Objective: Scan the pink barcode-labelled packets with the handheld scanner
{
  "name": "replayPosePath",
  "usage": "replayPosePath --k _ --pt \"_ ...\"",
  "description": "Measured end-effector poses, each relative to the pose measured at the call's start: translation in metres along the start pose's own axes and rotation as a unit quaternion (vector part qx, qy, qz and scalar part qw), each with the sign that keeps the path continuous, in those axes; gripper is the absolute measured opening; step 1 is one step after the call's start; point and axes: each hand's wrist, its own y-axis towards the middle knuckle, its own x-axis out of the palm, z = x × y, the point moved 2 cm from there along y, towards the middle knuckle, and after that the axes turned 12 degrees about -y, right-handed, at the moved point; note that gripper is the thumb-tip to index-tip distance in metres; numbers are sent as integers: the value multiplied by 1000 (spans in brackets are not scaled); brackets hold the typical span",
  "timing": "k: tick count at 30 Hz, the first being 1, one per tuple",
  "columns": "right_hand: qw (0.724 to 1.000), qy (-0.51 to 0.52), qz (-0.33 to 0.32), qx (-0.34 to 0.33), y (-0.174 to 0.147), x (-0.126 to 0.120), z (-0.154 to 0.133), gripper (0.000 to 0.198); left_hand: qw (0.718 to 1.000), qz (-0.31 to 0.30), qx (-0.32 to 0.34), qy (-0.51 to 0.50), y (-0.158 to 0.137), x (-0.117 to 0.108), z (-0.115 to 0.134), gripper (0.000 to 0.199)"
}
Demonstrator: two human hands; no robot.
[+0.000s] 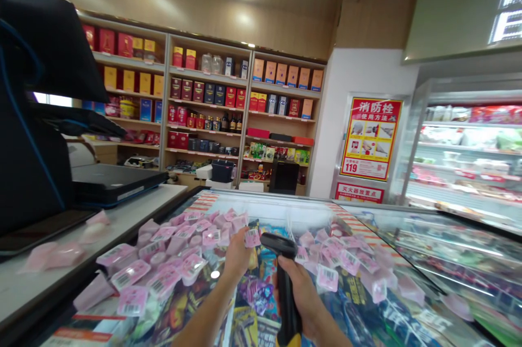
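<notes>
My left hand (237,254) is closed around a small pink pack (252,237), its barcode label turned toward the scanner. My right hand (300,290) grips a black and yellow barcode scanner (289,292) by its handle. The scanner's head points left at the pack, a short gap away. On the glass top of a freezer (302,203), many similar pink packs (159,260) lie heaped to the left of my hands. A second, smaller heap of pink packs (346,254) lies to the right. Colourful wrapped goods (256,292) show through the glass between my arms.
At the left, a black checkout terminal (36,118) stands on a white counter (159,203), with loose pink packs (61,255) near its edge. Wall shelves (206,102) with boxes and bottles stand behind. A red fire notice (371,137) and a lit refrigerated case (468,146) are at the right.
</notes>
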Motion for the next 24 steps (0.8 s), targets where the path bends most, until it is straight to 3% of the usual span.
replayPosePath --k 6,12,20,24 --pt "996 -48 69 -14 15 -35 -11 34 999 -24 -14 27 -2 9 12 30" --pt "983 -54 167 -44 25 -78 -22 31 997 -66 -14 42 -5 44 34 32" --pt "982 -16 179 -49 29 -89 -25 28 991 -119 7 57 -10 97 66 32" --pt "981 -15 186 -60 30 -85 -23 30 989 -124 26 74 -15 96 76 30"
